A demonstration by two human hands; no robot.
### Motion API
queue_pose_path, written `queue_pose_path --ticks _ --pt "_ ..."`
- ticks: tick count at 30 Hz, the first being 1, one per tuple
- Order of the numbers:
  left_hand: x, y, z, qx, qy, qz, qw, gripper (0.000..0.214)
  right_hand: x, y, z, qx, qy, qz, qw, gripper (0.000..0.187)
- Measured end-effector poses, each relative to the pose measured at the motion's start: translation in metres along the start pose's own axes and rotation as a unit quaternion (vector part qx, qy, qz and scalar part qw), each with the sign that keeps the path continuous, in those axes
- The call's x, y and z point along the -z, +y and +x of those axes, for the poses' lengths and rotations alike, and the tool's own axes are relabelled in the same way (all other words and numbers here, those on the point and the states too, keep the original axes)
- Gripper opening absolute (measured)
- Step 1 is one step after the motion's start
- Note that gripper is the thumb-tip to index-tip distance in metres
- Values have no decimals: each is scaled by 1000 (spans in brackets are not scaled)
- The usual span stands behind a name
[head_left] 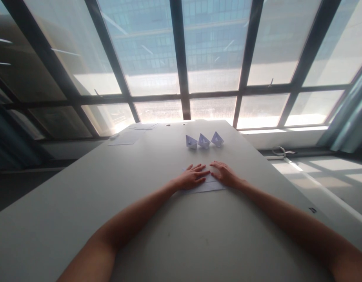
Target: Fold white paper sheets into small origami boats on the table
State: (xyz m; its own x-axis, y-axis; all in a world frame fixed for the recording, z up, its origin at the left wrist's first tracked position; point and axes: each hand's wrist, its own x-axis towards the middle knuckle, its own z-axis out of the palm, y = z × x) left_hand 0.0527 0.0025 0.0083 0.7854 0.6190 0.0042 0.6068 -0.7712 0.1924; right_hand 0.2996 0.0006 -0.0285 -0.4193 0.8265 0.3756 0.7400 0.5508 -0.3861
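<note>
A white sheet of paper (208,188) with a fold line lies flat on the table, partly covered by both hands. My left hand (194,176) rests on its left side, palm down, fingers stretched to the right. On the paper's right side lies my right hand (223,172), also palm down with its fingers extended toward the left one. The fingertips of the two hands nearly meet. Beyond them stand three folded paper boats in a row: a left boat (191,142), a middle boat (204,141) and a right boat (217,140).
The white table (124,168) stretches away toward tall windows (213,47). Several flat paper sheets (126,137) lie at its far left. A small dark mark (312,210) shows near the right edge. Curtains (350,113) hang at both sides, and a white cable (282,152) lies beyond the table.
</note>
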Motion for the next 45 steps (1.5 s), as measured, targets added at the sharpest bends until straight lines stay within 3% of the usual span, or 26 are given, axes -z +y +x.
queue_pose_path --ticks 4,8,17,23,29,45 --pt "1 0 0 0 -4 5 1000 49 0 -3 2 -72 13 -33 997 41" --pt "1 0 0 -2 -13 9 1000 50 1 -4 2 -80 7 -44 996 41" --pt "-11 -5 4 45 11 10 999 65 5 -9 -1 -23 -79 -39 996 50" --pt "-14 -6 5 75 21 15 997 68 7 -9 -1 5 -83 -23 996 44" --pt "-9 -6 3 42 13 8 999 64 6 -10 -2 70 -91 0 993 43" --pt "-6 -4 2 20 27 -7 999 56 5 -11 -2 80 -60 29 995 38"
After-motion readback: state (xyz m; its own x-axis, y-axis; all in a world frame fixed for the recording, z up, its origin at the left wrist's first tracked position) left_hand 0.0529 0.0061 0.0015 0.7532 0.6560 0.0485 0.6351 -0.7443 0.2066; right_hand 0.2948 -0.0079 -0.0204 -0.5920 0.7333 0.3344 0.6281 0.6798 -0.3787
